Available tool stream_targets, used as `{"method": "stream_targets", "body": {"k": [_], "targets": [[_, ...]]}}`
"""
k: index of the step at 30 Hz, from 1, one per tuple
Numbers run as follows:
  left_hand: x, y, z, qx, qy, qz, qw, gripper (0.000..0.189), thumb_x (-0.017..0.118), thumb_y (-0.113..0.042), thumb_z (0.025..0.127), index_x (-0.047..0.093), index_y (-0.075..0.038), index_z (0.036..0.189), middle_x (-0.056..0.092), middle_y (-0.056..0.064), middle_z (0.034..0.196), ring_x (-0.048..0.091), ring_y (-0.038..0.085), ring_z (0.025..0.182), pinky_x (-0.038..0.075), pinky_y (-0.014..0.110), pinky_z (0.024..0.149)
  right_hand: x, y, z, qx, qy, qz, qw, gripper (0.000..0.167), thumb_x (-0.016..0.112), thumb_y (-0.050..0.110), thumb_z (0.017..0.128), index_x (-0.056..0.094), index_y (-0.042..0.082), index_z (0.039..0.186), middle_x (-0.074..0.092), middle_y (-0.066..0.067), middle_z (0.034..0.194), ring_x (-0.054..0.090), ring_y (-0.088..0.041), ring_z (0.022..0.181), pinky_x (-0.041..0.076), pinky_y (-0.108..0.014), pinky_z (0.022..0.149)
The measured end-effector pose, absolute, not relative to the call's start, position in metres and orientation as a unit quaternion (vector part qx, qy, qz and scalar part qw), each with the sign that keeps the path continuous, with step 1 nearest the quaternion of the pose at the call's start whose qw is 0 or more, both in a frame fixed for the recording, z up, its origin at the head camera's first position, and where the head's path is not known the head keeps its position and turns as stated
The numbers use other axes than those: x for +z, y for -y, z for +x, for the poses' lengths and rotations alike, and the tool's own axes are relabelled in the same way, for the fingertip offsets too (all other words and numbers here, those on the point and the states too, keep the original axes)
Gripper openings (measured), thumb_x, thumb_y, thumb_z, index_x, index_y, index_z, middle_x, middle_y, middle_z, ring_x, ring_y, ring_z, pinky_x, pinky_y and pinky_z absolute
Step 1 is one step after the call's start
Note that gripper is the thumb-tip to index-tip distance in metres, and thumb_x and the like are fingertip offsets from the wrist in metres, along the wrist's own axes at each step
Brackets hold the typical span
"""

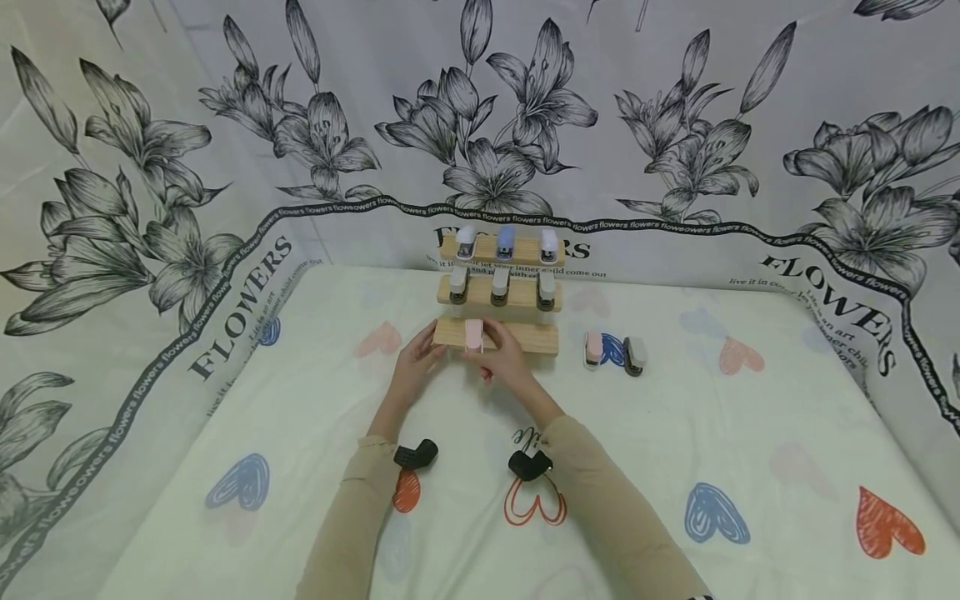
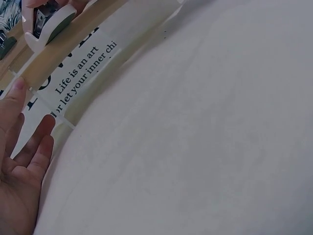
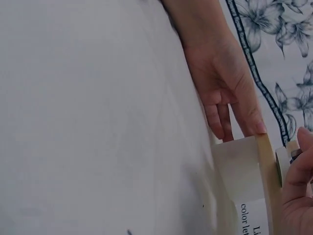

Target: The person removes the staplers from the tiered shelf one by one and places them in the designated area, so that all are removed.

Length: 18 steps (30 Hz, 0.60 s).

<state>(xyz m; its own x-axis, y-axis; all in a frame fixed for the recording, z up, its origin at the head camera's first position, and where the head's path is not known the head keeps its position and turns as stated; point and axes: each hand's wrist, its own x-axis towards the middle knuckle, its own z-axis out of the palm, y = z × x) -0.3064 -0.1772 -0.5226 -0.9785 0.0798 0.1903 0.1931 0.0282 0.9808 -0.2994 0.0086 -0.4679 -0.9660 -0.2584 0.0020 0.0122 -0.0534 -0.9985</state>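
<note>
A pink mini stapler (image 1: 474,335) stands on the bottom wooden shelf (image 1: 521,337) of a three-tier rack, left of its middle. My right hand (image 1: 506,358) pinches this stapler from its right side; part of the grip shows at the edge of the right wrist view. At the shelf's left end is my left hand (image 1: 414,364). Its thumb touches the wood in the left wrist view, while the other fingers (image 2: 41,152) hang loosely below. In the left wrist view, the stapler's metal inside and grey underside (image 2: 62,23) face the camera.
On the middle shelf (image 1: 480,293) sit three pale grey staplers. The top shelf (image 1: 527,250) bears a blue stapler (image 1: 506,242) between two white ones. Right of the rack, another pink stapler (image 1: 593,348) and a grey stapler (image 1: 634,356) rest on the heart-patterned cloth (image 1: 795,400).
</note>
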Motion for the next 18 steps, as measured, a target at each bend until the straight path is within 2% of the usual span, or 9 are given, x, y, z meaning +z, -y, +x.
{"method": "stream_targets", "body": {"k": [5, 12, 18], "targets": [[-0.518, 0.179, -0.304, -0.679, 0.727, -0.093, 0.027, 0.059, 0.060, -0.019, 0.087, 0.034, -0.009, 0.138, 0.036, 0.006, 0.138, 0.044, 0.025, 0.117, 0.038, 0.029, 0.093, -0.470, -0.015, -0.296, -0.717, -0.686, -0.085, 0.093, 0.073, 0.066, -0.010, 0.075, 0.030, 0.001, 0.138, 0.034, -0.014, 0.138, 0.045, -0.011, 0.040, 0.042, -0.021, 0.036], [-0.497, 0.177, -0.294, -0.675, 0.726, -0.128, 0.029, 0.055, 0.054, -0.006, 0.090, 0.028, -0.001, 0.139, 0.030, 0.014, 0.139, 0.038, 0.031, 0.120, 0.036, 0.035, 0.095, -0.476, -0.024, -0.294, -0.704, -0.699, -0.082, 0.090, 0.075, 0.071, -0.002, 0.074, 0.034, 0.009, 0.138, 0.036, -0.008, 0.138, 0.047, -0.012, 0.043, 0.044, -0.022, 0.040], [-0.495, 0.175, -0.291, -0.666, 0.736, -0.117, 0.024, 0.056, 0.054, -0.009, 0.090, 0.028, -0.003, 0.139, 0.032, 0.012, 0.139, 0.042, 0.029, 0.117, 0.039, 0.031, 0.093, -0.472, -0.035, -0.288, -0.706, -0.697, -0.065, 0.109, 0.075, 0.072, 0.001, 0.074, 0.035, 0.012, 0.138, 0.035, -0.007, 0.139, 0.045, -0.011, 0.042, 0.043, -0.022, 0.039]]}}
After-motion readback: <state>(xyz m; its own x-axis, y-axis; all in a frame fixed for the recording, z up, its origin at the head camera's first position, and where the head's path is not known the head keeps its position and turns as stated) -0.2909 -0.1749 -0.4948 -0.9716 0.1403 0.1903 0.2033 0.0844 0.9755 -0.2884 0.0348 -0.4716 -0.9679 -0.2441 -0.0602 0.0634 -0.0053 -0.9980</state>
